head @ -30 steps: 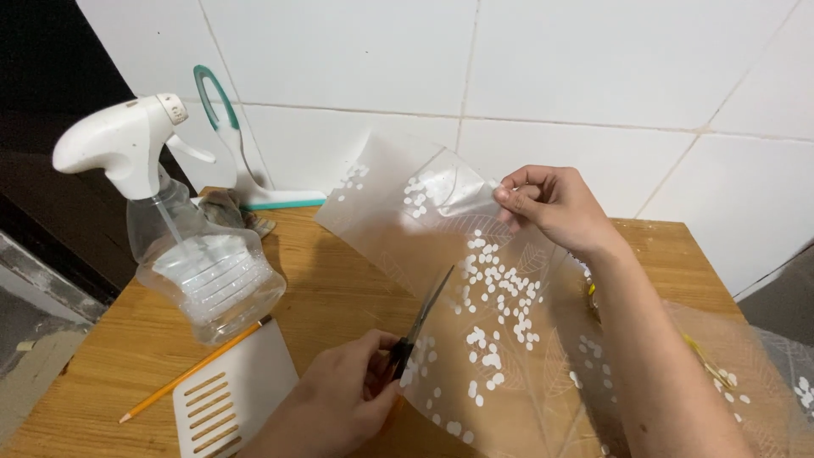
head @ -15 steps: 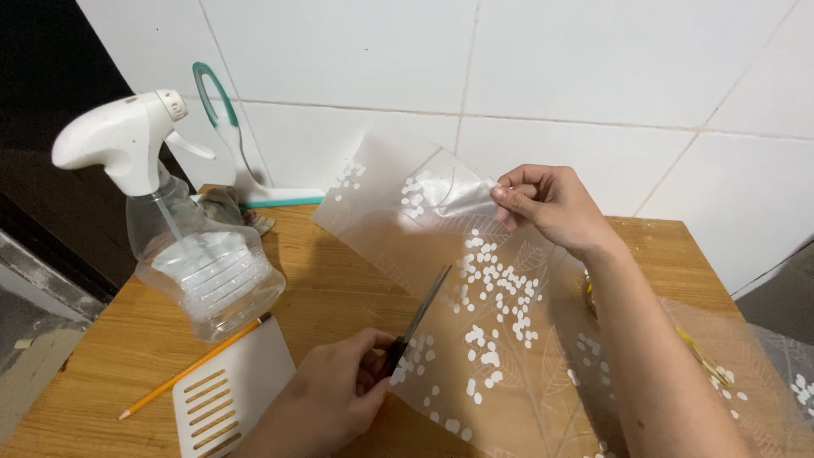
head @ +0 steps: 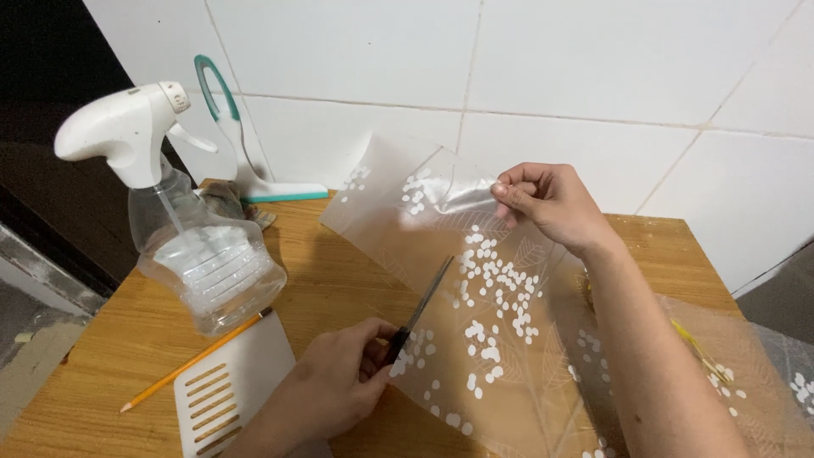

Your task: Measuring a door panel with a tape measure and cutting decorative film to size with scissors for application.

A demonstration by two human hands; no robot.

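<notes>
My left hand (head: 335, 386) grips dark scissors (head: 417, 309) low in the head view, blades pointing up and right into a translucent plastic film (head: 500, 314) printed with white dots and leaf outlines. My right hand (head: 551, 202) pinches the film's upper edge and holds it lifted off the wooden table (head: 331, 263). The film drapes down to the right over the table and under my right forearm.
A clear spray bottle (head: 191, 246) with a white trigger head stands at the left. A yellow pencil (head: 197, 360) and a white slotted plastic piece (head: 229, 390) lie by my left hand. A white and teal squeegee (head: 242, 144) leans on the tiled wall behind.
The scissors have advanced slightly up the film. My right hand keeps the top edge raised in nearly the same place.
</notes>
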